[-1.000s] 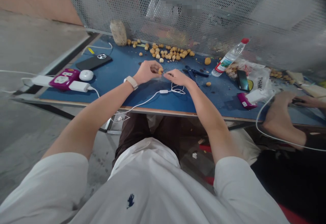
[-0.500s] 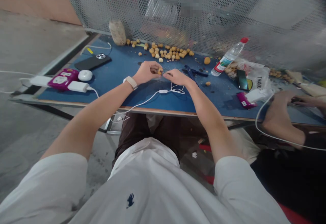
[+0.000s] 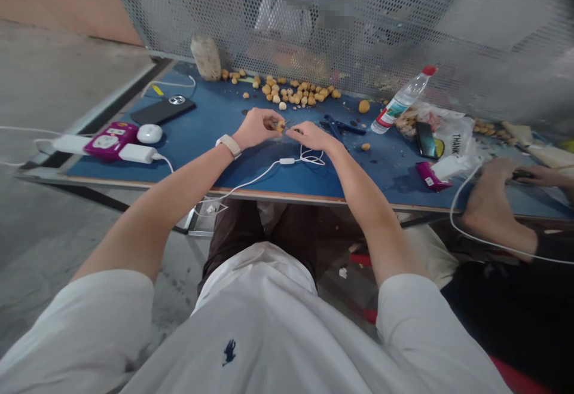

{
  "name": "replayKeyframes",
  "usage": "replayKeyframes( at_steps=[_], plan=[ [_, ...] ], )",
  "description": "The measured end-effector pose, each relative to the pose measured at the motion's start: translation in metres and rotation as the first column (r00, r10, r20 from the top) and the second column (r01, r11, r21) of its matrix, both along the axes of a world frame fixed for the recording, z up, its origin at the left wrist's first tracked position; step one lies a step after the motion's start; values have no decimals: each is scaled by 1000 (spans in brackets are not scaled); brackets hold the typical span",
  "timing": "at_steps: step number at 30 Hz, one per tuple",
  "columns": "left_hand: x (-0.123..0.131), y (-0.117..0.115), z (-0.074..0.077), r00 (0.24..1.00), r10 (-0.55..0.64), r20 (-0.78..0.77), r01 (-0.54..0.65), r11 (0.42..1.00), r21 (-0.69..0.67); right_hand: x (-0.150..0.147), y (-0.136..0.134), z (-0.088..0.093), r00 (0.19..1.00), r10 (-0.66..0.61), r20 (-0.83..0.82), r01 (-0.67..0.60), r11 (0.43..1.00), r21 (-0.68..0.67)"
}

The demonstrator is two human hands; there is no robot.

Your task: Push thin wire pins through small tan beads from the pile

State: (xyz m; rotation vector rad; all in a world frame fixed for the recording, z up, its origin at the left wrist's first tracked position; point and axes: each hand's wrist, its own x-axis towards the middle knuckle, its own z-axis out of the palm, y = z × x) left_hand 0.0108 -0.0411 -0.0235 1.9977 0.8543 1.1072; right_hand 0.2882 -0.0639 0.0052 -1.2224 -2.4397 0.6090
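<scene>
My left hand (image 3: 255, 129) pinches a small round tan bead (image 3: 280, 126) between its fingertips, and a thin metal sliver shows beside the bead. My right hand (image 3: 310, 136) is curled close against it, its fingers touching or nearly touching the bead; what they grip is hidden. Both hands are over the blue tabletop (image 3: 192, 143). Farther back lies a scattered pile of similar tan beads (image 3: 291, 92). Blue-handled pliers (image 3: 341, 125) rest just right of my right hand. A white cable (image 3: 287, 161) runs below my hands.
A perforated metal screen (image 3: 359, 23) backs the table. On the left are a magenta power strip (image 3: 110, 140) and a black phone (image 3: 162, 110). A water bottle (image 3: 401, 101) stands at right. A co-worker's hand (image 3: 538, 174) rests at the right table edge.
My hands stay almost still with the bead between them. The whole view has shifted slightly, and the co-worker's hand has moved a little.
</scene>
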Motion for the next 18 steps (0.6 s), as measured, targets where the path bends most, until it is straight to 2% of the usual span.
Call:
replayKeyframes(
  at_steps=[4, 11, 18],
  plan=[
    [1, -2, 1, 1000, 2, -7, -2, 1000, 5, -1, -1, 1, 999, -32, -20, 32, 999, -8],
    [2, -4, 2, 1000, 7, 20, -7, 1000, 8, 0, 4, -4, 1000, -6, -12, 6, 1000, 2],
    [-1, 6, -5, 999, -38, 33, 38, 999, -16, 0, 2, -3, 1000, -4, 16, 4, 1000, 5]
  ],
)
